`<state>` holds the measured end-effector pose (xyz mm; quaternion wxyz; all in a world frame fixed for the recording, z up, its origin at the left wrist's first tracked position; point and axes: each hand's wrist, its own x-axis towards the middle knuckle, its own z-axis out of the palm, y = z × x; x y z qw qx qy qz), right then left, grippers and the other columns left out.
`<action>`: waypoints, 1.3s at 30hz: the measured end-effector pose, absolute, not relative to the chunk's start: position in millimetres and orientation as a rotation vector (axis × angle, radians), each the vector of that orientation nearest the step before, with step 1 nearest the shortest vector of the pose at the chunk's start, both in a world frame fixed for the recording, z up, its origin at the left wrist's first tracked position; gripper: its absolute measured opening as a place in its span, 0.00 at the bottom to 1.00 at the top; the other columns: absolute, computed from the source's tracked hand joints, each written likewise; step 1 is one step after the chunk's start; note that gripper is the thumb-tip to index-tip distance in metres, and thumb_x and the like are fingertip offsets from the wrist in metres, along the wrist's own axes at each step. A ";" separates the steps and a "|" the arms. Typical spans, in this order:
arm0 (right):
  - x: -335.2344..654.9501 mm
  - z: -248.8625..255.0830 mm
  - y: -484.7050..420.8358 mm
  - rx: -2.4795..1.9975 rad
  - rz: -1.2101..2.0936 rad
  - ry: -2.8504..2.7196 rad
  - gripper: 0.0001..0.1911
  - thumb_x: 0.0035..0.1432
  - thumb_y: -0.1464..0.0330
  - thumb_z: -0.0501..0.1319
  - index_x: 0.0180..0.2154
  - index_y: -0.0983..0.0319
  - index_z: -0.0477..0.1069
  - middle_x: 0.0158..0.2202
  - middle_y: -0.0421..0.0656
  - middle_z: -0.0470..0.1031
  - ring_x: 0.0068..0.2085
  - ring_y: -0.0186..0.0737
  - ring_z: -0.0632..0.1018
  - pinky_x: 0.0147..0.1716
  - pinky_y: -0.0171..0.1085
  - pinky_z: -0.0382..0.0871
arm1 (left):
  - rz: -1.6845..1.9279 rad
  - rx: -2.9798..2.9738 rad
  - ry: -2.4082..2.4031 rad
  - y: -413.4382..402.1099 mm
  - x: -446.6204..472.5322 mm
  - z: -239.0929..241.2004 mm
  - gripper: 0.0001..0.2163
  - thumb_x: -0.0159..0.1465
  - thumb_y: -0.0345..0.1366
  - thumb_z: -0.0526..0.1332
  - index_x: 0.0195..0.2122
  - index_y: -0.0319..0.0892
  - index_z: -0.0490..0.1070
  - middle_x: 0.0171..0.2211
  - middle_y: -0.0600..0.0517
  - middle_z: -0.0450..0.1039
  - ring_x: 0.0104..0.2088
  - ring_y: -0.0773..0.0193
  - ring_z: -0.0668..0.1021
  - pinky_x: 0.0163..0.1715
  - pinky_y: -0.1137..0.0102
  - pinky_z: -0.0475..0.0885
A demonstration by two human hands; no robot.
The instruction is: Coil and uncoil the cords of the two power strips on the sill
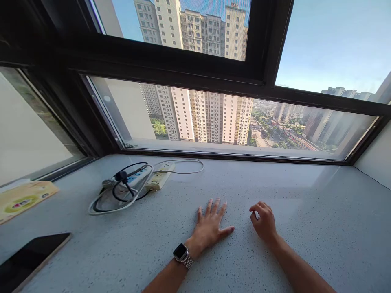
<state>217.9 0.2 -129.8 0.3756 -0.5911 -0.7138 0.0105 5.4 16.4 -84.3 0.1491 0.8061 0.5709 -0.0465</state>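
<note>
My left hand (210,226) lies flat on the speckled grey sill (305,211), palm down, fingers spread and stretched toward the window. It holds nothing; a silver watch is on that wrist. My right hand (263,221) rests on the sill a little to the right, its fingers curled inward with the fingertips bent toward the stone. Nothing shows inside the curled fingers. The two hands are apart, a short gap between them.
Two power strips (159,178) with tangled cables (122,195) lie at the back left. A yellow tissue pack (24,199) sits at the far left, a dark phone (30,256) near the lower-left corner. A black-framed window (214,87) runs along the back edge.
</note>
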 end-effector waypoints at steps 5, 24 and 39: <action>217.7 -129.0 0.1 -1.561 0.070 -1.863 0.10 0.52 0.77 0.55 0.27 0.60 0.72 0.27 0.42 0.74 0.30 0.39 0.75 0.37 0.40 0.67 | -0.092 2.332 1.632 18.4 4.2 -89.8 0.44 0.57 0.66 0.47 0.69 0.45 0.43 0.70 0.46 0.33 0.68 0.41 0.38 0.60 0.39 0.33; 216.6 -129.3 -0.2 -1.565 0.073 -1.888 0.09 0.50 0.78 0.56 0.26 0.60 0.71 0.26 0.40 0.73 0.26 0.36 0.73 0.33 0.37 0.65 | -0.111 2.341 1.639 19.0 4.0 -91.9 0.44 0.57 0.67 0.46 0.69 0.46 0.41 0.70 0.47 0.32 0.68 0.42 0.38 0.60 0.39 0.33; 218.2 -132.2 1.1 -1.452 -0.032 -1.775 0.11 0.56 0.75 0.52 0.29 0.61 0.72 0.27 0.43 0.73 0.31 0.39 0.74 0.34 0.37 0.65 | -0.076 2.324 1.631 18.7 4.0 -90.9 0.44 0.57 0.66 0.48 0.69 0.46 0.43 0.70 0.46 0.33 0.68 0.41 0.37 0.60 0.39 0.32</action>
